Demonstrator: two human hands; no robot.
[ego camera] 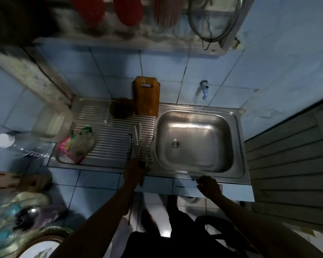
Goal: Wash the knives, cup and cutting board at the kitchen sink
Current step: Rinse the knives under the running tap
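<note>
Both forearms reach over the worktop (pixel 101 180). Left hand (pixel 135 171) fingers wrap the knives (pixel 136 138) on the drainboard; right hand (pixel 209 186) pinches something thin, unclear what. Cutting board (pixel 147 98) leans against the tiles. Gathering step, apparently; next, carry the knives into the dry sink (pixel 194 140) and open the tap (pixel 205 90).

A: State the position of the cutting board (pixel 147 97).

B: Brown wooden board with a slot handle at its top. It stands upright on the back of the ribbed drainboard (pixel 110 125), leaning against the tiled wall, just left of the sink basin (pixel 194 141).

A: And the knives (pixel 138 144)?

B: They lie together on the drainboard near its front edge, beside the basin. Motion blur prevents a count.

A: Basin condition?

B: Stainless steel, holding no items, drain uncovered.

A: The cup?

B: Not identifiable.
</note>
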